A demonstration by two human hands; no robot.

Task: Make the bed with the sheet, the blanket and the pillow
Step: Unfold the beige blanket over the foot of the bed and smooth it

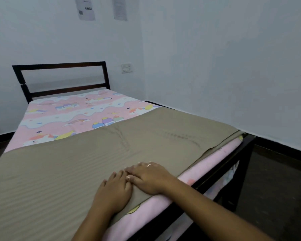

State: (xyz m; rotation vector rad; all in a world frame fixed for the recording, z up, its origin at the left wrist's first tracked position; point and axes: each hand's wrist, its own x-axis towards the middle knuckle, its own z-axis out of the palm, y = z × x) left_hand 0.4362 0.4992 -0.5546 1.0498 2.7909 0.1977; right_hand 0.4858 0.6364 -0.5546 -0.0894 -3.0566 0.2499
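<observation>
Both palms press flat on the blanket [97,164]: left hand [112,193] touching right hand [149,178], fingers straight, at the bed's [221,166] near edge; the sheet [73,112] lies bare beyond them.

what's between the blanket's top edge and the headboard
In the head view, only a flat stretch of the pink printed sheet lies between the tan blanket and the black headboard.

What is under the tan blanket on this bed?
The pink printed sheet shows beyond the tan blanket at its far edge and right side, so it likely runs underneath; how it lies there is covered.
</observation>
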